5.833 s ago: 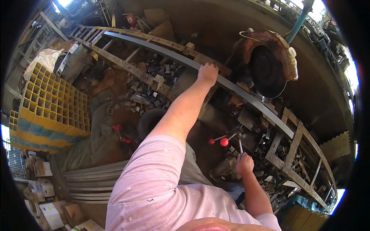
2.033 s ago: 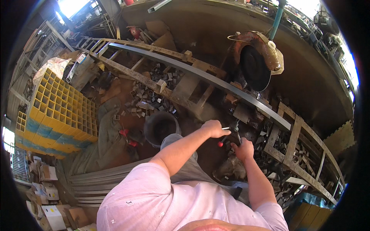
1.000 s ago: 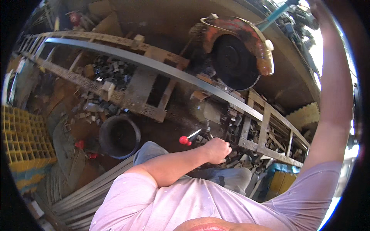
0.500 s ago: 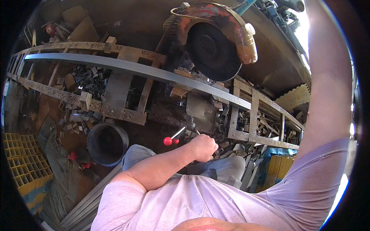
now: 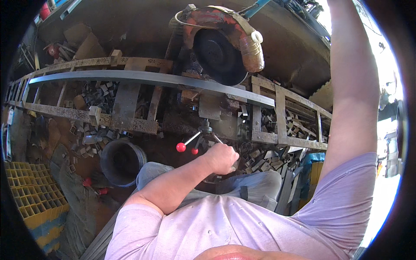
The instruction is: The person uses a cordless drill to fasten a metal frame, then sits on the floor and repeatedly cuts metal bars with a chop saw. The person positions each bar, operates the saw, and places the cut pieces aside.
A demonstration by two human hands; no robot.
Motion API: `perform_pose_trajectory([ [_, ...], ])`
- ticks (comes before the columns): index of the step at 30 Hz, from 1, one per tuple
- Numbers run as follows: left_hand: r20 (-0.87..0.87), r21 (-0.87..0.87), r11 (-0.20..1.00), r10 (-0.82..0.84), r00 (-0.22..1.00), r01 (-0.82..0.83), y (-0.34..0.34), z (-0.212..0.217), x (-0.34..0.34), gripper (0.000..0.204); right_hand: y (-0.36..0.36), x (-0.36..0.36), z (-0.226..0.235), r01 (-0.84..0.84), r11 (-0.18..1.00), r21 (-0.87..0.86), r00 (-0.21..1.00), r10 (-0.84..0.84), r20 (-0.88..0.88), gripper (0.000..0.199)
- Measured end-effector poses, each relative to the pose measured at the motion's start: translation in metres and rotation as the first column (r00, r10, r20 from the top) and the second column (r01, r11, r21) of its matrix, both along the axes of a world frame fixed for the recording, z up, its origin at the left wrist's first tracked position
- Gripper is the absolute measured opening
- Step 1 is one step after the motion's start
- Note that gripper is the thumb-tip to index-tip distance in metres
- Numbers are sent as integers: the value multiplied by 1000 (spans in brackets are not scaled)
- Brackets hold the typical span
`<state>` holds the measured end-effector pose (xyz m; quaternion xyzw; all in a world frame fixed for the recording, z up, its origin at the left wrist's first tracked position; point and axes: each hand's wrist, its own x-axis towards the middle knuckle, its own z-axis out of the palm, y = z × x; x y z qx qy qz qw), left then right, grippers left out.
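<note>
Where the head view looks down on the long frame [image 5: 134,124], a straight grey metal tube [image 5: 147,77] lies lengthwise between its near and far rails, the tube's left end close to the frame's left end, its right end over the crosspieces short of the frame's right end. A dark disc [image 5: 219,56] under a reddish guard [image 5: 213,16] stands over the frame's middle; whether it touches the tube cannot be told. Should the spoked handle [image 5: 206,129] be insufficiently tightened, the tube would probably shift or twist against the disc. Were the disc lowered off balance, the tube's short right-hand stretch might kick or drop among the offcuts [image 5: 292,125] inside the frame. The plastic bottle [image 5: 252,54] beside the guard could also slip if jolted.

Your left hand [image 5: 222,158] is clenched before the frame's near rail, apparently around one spoke, whose tip is hidden; your left forearm [image 5: 182,180] slants inward from the lower left, elbow bent, below two red knobs [image 5: 181,147]. Your right arm [image 5: 353,86] extends upward along the right; its hand lies beyond the upper margin, so its hold cannot be told.
</note>
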<state>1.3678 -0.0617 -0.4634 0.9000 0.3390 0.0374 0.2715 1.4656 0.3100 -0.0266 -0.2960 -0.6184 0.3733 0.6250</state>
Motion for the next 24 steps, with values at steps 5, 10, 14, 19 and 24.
perform_pose_trajectory([
  [5, 58, 7, 997, 75, 995, -76, -5, 5, -13, 41, -27, 17, 11, -58, 998, 7, 993, 58, -106, 28],
  [10, 70, 31, 982, 182, 981, -185, -7, 12, -27, 37, -44, 29, 16, -88, 996, 13, 982, 89, -166, 29],
  [14, -72, 47, 919, 395, 916, -393, -4, 25, -49, 40, -52, 36, 19, -92, 996, 15, 975, 94, -203, 30],
  [19, -66, 104, 727, 686, 725, -678, 1, 28, -82, 44, -61, 42, 19, -86, 996, 11, 969, 86, -232, 31],
  [24, -445, -83, 703, 609, 657, -707, 8, 37, -98, 42, -56, 53, 16, -101, 995, 17, 968, 102, -229, 33],
])
